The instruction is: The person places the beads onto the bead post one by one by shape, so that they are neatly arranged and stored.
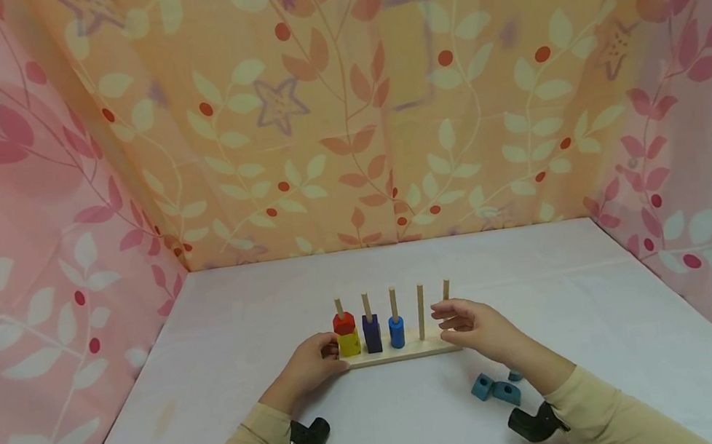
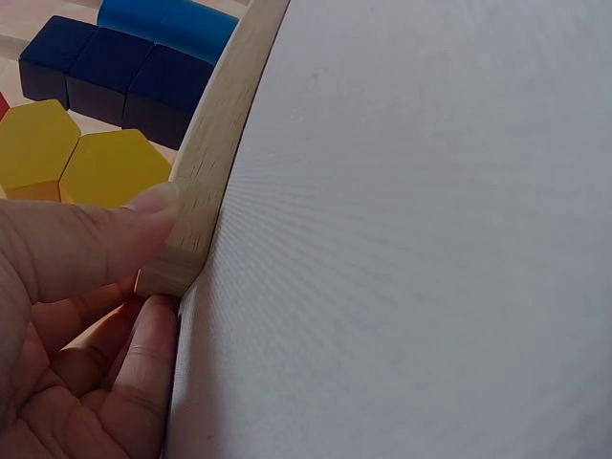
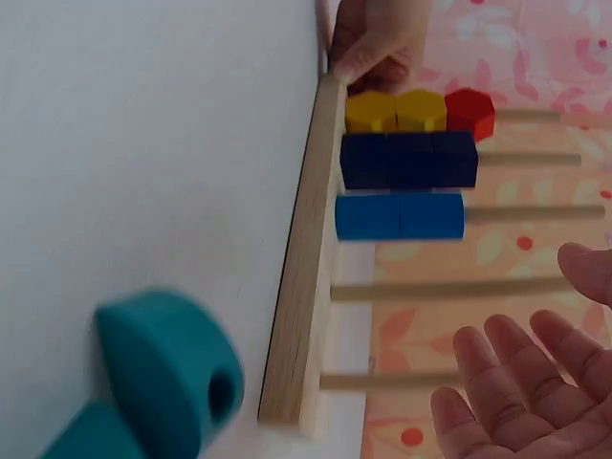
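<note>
A wooden peg board [image 1: 404, 353] with several upright pegs stands on the table. My left hand [image 1: 311, 362] grips its left end, thumb [image 2: 105, 234] on the base's edge and fingers at the corner. The leftmost peg carries two yellow hexagonal blocks [image 3: 395, 112] under a red block [image 3: 469, 115]. Beside them are stacked navy square blocks [image 3: 408, 160], then two blue cylinders [image 3: 400, 217]. The two rightmost pegs are bare. By these pegs my right hand [image 1: 476, 325] hovers, fingers spread loosely, holding nothing; its palm and fingertips show in the right wrist view.
Several teal blocks with holes [image 1: 506, 393] lie on the white table [image 1: 241, 315] in front of the board's right end, near the right forearm. A black wrist device [image 1: 537, 422] sits at each wrist. Patterned cloth [image 1: 343, 106] encloses the table at the back and sides.
</note>
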`<state>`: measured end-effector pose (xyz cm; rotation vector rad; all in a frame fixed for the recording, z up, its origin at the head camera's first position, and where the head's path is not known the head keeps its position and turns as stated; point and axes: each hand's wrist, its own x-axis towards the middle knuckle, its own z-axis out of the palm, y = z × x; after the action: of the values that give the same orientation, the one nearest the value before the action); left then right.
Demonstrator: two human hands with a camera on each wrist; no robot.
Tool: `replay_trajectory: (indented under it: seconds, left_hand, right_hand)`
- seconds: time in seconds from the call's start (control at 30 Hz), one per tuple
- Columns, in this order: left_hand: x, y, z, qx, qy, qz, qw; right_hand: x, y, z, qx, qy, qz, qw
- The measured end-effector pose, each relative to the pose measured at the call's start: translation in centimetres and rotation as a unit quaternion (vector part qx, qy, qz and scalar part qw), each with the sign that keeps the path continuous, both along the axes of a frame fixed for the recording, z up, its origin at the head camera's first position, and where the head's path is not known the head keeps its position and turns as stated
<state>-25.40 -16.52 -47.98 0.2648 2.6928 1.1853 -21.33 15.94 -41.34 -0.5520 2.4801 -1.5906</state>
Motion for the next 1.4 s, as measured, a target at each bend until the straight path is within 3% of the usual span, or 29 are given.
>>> replay_trajectory:
  seconds: [0.23,0.5,0.73,1.03,1.4]
  left_hand:
    - [0.1,0.1,0.3,0.001,-0.002,-0.001,1.0000]
    - [0.1,0.1,0.2,-0.004,0.007,-0.003,1.0000]
    - [0.1,0.1,0.2,0.001,-0.004,0.002,1.0000]
    - [0.1,0.1,0.2,-0.003,-0.002,0.003,1.0000]
    - [0.0,0.1,0.0,0.001,-0.003,0.003,1.0000]
  right_hand:
    - [0.5,3.1,-0.1,0.042,-0.010,-0.041,0.9982]
    - [0.6,6.2,-1.2,0.088,-0.043,-0.086,0.9915]
    - [1.2,8.4,-2.2,0.127,-0.067,-0.069,0.9872]
    - [1.8,10.1,-3.2,0.155,-0.112,-0.083,0.9779]
    - [2.0,10.2,-3.5,0.168,-0.119,-0.077,0.9755]
